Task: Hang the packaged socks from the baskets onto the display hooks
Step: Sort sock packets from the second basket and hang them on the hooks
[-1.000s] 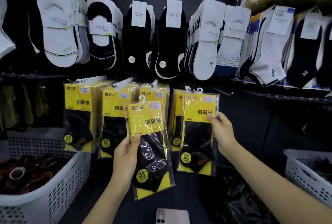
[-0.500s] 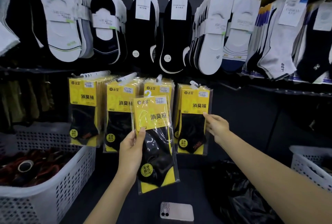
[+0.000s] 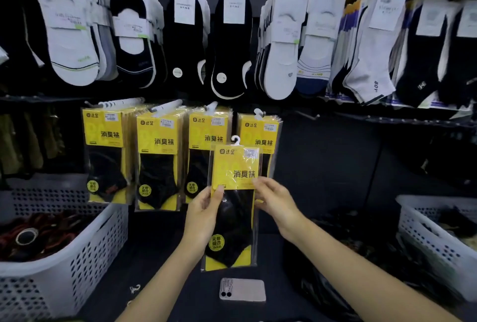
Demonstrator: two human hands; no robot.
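I hold one yellow-and-black packaged sock pack (image 3: 233, 208) upright in front of the lower display row. My left hand (image 3: 204, 216) grips its left edge with the thumb on the front. My right hand (image 3: 273, 200) pinches its right edge. The pack's white hanger tab (image 3: 235, 140) is free in the air, below the hooks. Several stacks of the same packs hang on the lower hooks: far left (image 3: 104, 156), second (image 3: 157, 161), third (image 3: 204, 138) and rightmost (image 3: 260, 135), which the held pack partly covers.
A white perforated basket (image 3: 77, 265) with dark and red items stands at the left, another white basket (image 3: 436, 239) at the right. A phone (image 3: 242, 289) lies face down below the pack. Loose socks on cards fill the upper hooks (image 3: 232, 37). Dark plastic bags (image 3: 348, 257) lie right of centre.
My right hand left the rightmost hanging stack and came to the held pack's right edge. The pack shifted right, in front of that stack, with both hands on it.
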